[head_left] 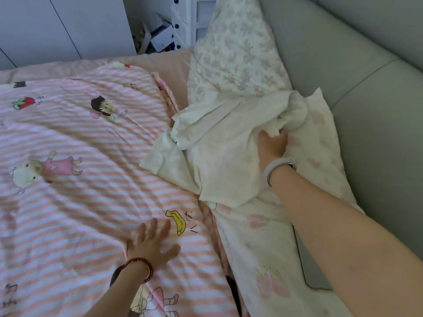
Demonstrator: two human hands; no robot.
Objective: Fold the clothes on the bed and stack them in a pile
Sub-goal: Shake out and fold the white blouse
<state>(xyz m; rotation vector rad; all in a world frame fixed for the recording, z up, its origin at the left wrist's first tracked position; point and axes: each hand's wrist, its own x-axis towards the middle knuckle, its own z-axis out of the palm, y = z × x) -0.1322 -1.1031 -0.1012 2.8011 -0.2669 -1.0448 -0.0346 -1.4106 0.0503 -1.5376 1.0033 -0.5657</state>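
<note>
So the cream garment (215,143) is lying crumpled on the floral pillow (240,56) up by the grey headboard (366,92), and the right hand (271,147) is reaching into its far end, fingers curling into a bunched bit of the fabric. Meanwhile the left hand (152,243) is resting flat with fingers spread on the pink striped cartoon quilt (80,138), well apart from the garment and nearer the camera.
</note>
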